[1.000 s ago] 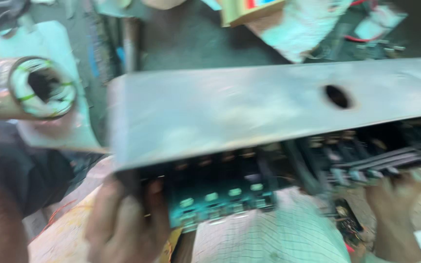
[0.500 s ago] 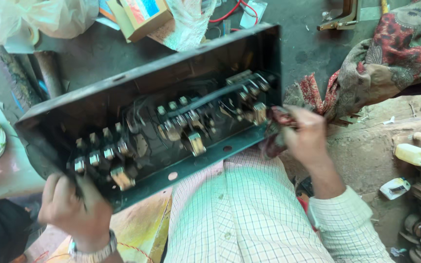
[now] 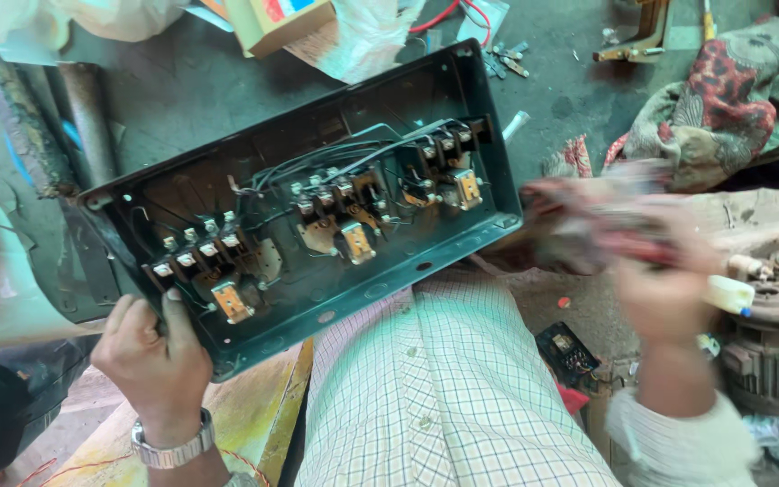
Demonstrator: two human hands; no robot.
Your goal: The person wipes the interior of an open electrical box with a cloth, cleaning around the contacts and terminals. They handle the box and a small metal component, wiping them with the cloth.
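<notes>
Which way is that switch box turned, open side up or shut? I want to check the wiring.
Open side up: the dark metal box has no cover on, so its switches and black wires show. The left hand grips its lower corner.

A cardboard box (image 3: 274, 20) is seen at the top edge, with a crumpled white plastic bag (image 3: 364, 36) just beside it and red wire (image 3: 448, 15) near that. A few small metal pieces (image 3: 507, 56) are scattered on the dark floor (image 3: 209, 86). A patterned red cloth (image 3: 723, 99) is bunched at the upper right. A grimy electric motor (image 3: 768, 361) is placed at the right edge, and a small black part (image 3: 568, 352) lies near it. A rusty pipe (image 3: 87, 108) lies at the upper left. A yellow sheet (image 3: 245, 424) is spread at the bottom.
</notes>
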